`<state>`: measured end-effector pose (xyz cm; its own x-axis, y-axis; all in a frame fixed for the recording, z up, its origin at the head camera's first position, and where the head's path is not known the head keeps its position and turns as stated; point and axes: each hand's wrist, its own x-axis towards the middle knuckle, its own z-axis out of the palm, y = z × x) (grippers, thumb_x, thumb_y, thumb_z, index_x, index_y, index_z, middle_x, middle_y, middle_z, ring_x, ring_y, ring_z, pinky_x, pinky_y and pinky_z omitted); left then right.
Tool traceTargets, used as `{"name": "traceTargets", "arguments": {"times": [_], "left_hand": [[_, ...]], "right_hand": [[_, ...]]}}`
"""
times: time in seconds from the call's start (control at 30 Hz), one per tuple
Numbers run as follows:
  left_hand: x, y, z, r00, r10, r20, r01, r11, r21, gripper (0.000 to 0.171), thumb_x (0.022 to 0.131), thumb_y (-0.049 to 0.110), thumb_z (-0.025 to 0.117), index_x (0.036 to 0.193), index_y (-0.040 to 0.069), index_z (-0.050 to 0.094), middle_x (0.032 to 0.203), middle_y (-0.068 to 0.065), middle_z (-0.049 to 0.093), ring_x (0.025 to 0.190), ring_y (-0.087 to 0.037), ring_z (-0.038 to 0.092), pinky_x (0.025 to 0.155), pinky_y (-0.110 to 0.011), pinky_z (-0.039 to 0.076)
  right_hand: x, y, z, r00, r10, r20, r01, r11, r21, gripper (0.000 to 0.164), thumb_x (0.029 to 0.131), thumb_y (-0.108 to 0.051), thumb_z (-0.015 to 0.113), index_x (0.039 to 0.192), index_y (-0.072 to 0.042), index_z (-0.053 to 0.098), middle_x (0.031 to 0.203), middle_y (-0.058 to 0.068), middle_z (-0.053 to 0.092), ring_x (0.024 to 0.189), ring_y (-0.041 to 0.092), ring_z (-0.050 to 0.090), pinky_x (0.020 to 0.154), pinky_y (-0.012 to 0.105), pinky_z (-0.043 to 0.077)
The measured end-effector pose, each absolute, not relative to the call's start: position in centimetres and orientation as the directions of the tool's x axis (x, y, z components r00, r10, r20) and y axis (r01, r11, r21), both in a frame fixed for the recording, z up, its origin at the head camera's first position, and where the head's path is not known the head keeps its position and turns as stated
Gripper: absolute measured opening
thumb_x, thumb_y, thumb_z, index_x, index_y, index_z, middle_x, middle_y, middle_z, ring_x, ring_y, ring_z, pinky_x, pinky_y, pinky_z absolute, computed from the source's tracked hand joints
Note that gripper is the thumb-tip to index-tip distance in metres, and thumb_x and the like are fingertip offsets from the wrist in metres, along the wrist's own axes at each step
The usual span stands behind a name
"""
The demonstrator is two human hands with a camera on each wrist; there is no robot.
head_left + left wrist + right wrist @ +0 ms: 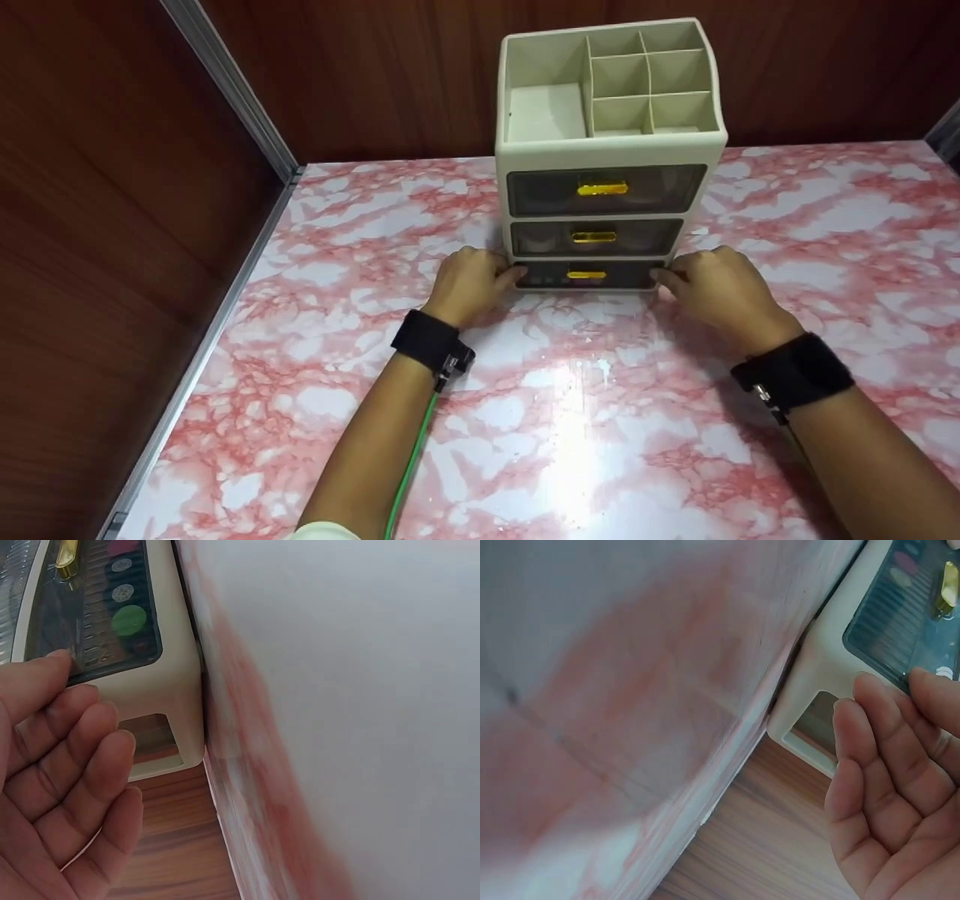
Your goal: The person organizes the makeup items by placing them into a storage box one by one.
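Note:
A cream desktop drawer organizer (611,156) stands upright on the table, with three dark see-through drawers and an open divided top. All its drawers are closed, and each has a gold handle. My left hand (471,281) holds the organizer's lower left corner, thumb on the front and curled fingers along the side. At the opposite lower corner, my right hand (720,289) grips in the same way. Through the bottom drawer's (94,630) front, the left wrist view shows a green disc (129,620) and small grey ones; the right wrist view shows a pink disc (905,562).
The table (360,390) has a red and white marbled top. A brown wood-grain panel (375,82) rises close behind the organizer, and another panel (97,225) with a metal edge borders the left. A green cable (411,461) runs along my left forearm.

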<state>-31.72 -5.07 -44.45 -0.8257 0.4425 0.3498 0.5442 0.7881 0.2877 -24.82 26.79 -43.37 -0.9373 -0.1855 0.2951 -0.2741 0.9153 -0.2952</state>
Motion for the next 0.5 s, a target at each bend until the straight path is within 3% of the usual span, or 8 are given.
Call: {"name": "traceTargets", "arguments": {"times": [0.27, 0.5], "left_hand": [[-31.68, -5.15, -44.56, -0.830, 0.447, 0.333, 0.546, 0.774, 0.321, 0.044, 0.082, 0.046, 0.057, 0.047, 0.020, 0.051, 0.042, 0.008, 0.044, 0.043, -0.011, 0.043, 0.042, -0.028, 0.033], [-31.54, -5.08, -44.23, -0.808, 0.479, 0.344, 0.574, 0.773, 0.272, 0.037, 0.082, 0.043, 0.058, 0.053, 0.020, 0.057, 0.049, 0.008, 0.051, 0.048, -0.011, 0.049, 0.046, -0.031, 0.039]], "right_hand": [[-24.72, 26.77, -43.33, -0.942, -0.179, 0.284, -0.266, 0.914, -0.306, 0.026, 0.088, -0.030, 0.055, 0.072, -0.016, 0.069, 0.056, -0.008, 0.056, 0.044, 0.013, 0.043, 0.046, 0.030, 0.035], [-24.48, 26.96, -43.63, -0.931, -0.180, 0.316, -0.279, 0.911, -0.302, 0.021, 0.087, -0.024, 0.058, 0.071, -0.016, 0.068, 0.057, -0.007, 0.057, 0.047, 0.012, 0.045, 0.049, 0.030, 0.036]]}}
